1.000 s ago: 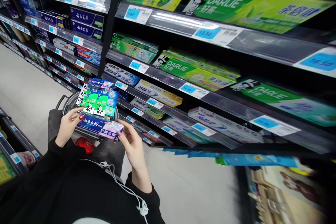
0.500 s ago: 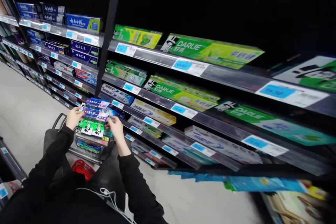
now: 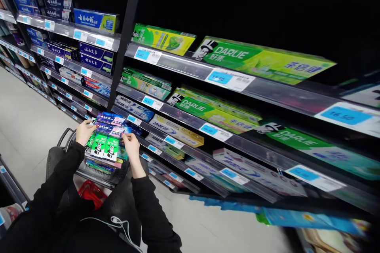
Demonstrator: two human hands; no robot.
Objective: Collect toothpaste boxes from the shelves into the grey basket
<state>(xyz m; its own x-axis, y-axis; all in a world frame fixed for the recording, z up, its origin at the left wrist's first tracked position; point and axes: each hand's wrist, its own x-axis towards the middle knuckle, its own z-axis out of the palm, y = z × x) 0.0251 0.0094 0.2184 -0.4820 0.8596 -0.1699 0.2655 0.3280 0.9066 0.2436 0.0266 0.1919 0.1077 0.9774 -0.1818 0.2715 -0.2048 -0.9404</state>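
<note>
Both hands are on a blue and purple toothpaste box [image 3: 108, 129], held level between them above a dark basket [image 3: 96, 181] in front of my knees. My left hand [image 3: 84, 132] pinches its left end, and my right hand [image 3: 131, 146] has thumb and fingers closed at its right end. Another blue toothpaste box [image 3: 109, 118] lies just behind it. Right below the held box, two green and white Darlie boxes [image 3: 104, 147] show side by side. Colourful packages [image 3: 99, 167] lie under them, partly covered.
Shelves with toothpaste boxes [image 3: 267, 61] and blue price tags rise ahead and to the right. A dark upright [image 3: 126, 31] divides the racks. A red object [image 3: 91, 195] lies between my legs. A white cable [image 3: 126, 225] hangs over my lap. Pale floor [image 3: 29, 122] lies left.
The view has shifted slightly. Both hands keep the toothpaste box at nearly the same spot. More of the Darlie boxes' green faces shows below it, covering more of the packages underneath.
</note>
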